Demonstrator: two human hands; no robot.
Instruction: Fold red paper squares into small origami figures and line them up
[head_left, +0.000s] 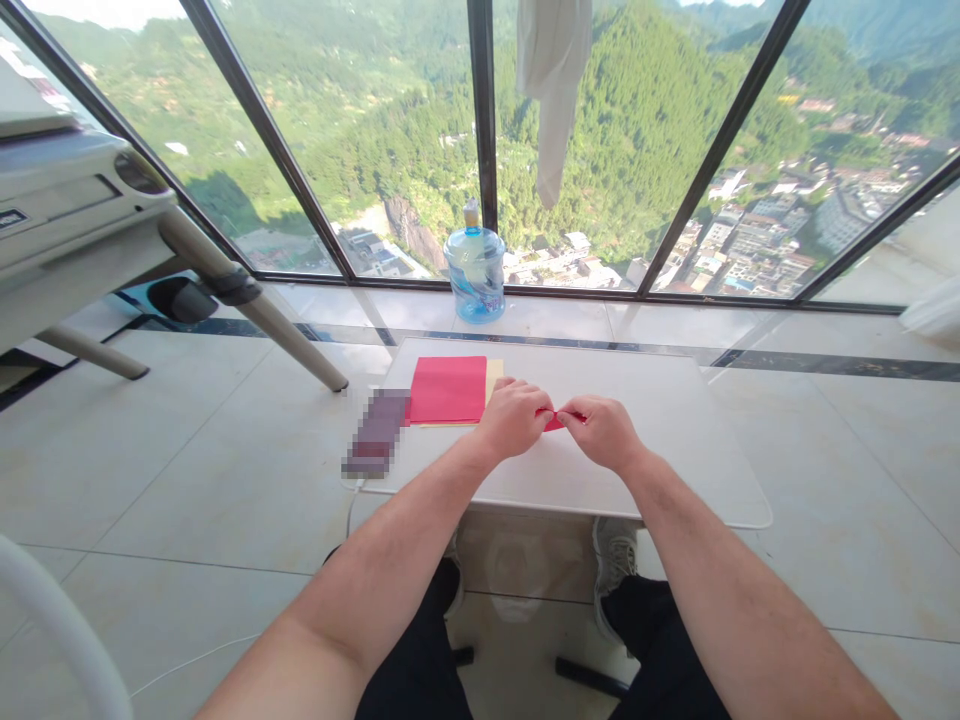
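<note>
Between my two hands is a small piece of red paper (553,423), mostly hidden by the fingers. My left hand (515,415) pinches its left side, and my right hand (602,430) pinches its right side, with the fingertips of both hands almost meeting. Whether the paper is folded I cannot make out clearly. Just left of my left hand lies a stack of red paper sheets (448,390), with pale yellow sheets (494,378) showing from under it at the right edge. All of this is on a low white table (660,400).
A blurred-out phone-like object (377,433) with a white cable lies at the table's left end. Behind the table, a blue water jug (475,275) stands by the window. A larger table's leg (292,335) slants down at the left. My shoes (616,560) are below the front edge.
</note>
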